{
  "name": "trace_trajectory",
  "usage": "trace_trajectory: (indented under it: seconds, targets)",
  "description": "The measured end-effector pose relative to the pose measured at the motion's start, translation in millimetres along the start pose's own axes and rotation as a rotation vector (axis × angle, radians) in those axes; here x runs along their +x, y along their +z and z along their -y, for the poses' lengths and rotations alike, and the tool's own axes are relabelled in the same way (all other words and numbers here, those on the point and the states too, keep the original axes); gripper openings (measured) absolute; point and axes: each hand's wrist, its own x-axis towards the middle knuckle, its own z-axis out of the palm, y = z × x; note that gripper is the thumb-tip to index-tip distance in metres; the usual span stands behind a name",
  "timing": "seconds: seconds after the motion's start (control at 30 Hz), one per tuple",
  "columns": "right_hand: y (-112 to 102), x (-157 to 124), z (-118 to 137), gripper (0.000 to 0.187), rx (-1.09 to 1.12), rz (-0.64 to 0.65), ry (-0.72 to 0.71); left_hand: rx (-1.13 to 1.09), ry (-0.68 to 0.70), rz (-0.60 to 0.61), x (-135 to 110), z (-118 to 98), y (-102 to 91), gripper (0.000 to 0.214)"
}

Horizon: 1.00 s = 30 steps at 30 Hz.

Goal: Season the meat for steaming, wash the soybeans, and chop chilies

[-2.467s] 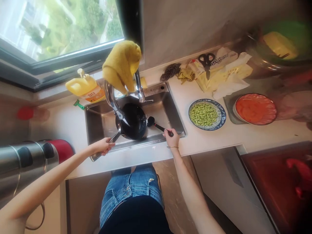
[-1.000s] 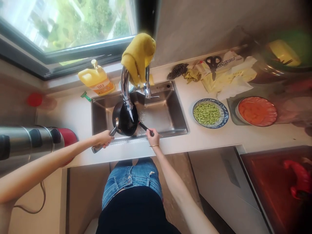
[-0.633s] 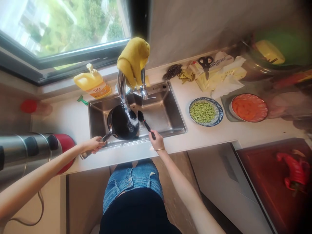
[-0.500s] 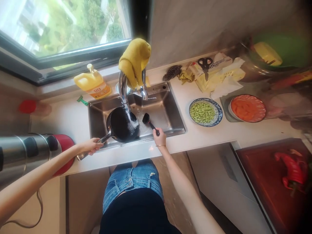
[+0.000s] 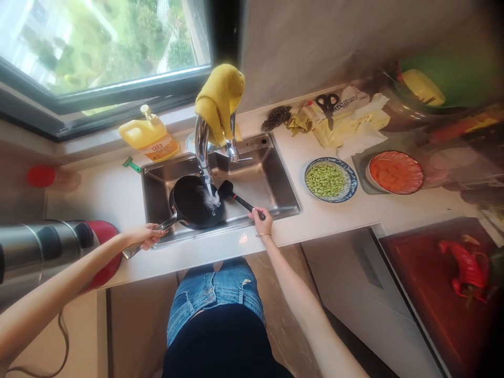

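Note:
Inside the steel sink (image 5: 271, 173), a black frying pan (image 5: 191, 202) sits under the faucet (image 5: 202, 152), and water runs into its right side. My left hand (image 5: 147, 236) is closed around the pan's metal handle. My right hand (image 5: 262, 220) is closed on the handle of a black spatula (image 5: 244, 203) with a small red band. The spatula's dark head is beside the pan's right rim; whether they touch, I cannot tell. Over the faucet's top hangs a yellow cloth (image 5: 220, 97).
A yellow detergent jug (image 5: 151, 136) and a green peeler (image 5: 132, 164) are behind the sink's left corner. To the right stand a plate of green beans (image 5: 326, 180) and a bowl of orange slices (image 5: 396, 172). Scissors (image 5: 328, 107) lie behind. Red peppers (image 5: 468, 270) rest on a board.
My right hand has shifted slightly right, and the spatula has turned so that its head is nearer the pan's rim. The pan has moved slightly left, still held by my left hand.

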Motion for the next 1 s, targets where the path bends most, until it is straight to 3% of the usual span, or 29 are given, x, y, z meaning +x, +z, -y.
trace_trajectory:
  seconds: [0.1, 0.3, 0.47, 0.63, 0.8, 0.9, 1.0]
  targets:
    - [0.5, -8.6, 4.2, 0.036, -0.095, 0.117, -0.096, -0.028, 0.016, -0.005, 2.4, 2.5, 5.4, 0.067]
    - [4.6, -14.1, 16.1, 0.019, -0.548, 0.467, -0.404, -0.105, 0.041, -0.018, -5.0, -3.4, 20.1, 0.061]
    - [3.4, -12.9, 21.8, 0.019, -0.572, 0.645, -0.547, -0.165, 0.047, -0.005, -8.6, -13.5, 26.4, 0.058]
    - [14.8, -15.2, 28.3, 0.021, -0.568, 0.562, -0.551, -0.131, 0.071, 0.048, -5.1, -25.6, 36.3, 0.051]
    - [22.2, -19.1, 45.9, 0.027, -0.807, 0.375, -0.363, -0.024, 0.138, 0.088, 13.7, -31.5, 42.0, 0.048]
    - [15.1, -18.8, 60.2, 0.03, -0.993, 0.348, -0.223, 0.05, 0.18, 0.123, 36.7, -31.2, 30.4, 0.047]
    - [2.7, -14.2, 73.8, 0.038, -1.167, 0.353, -0.115, 0.204, 0.194, 0.078, 67.5, -29.5, 11.1, 0.052]
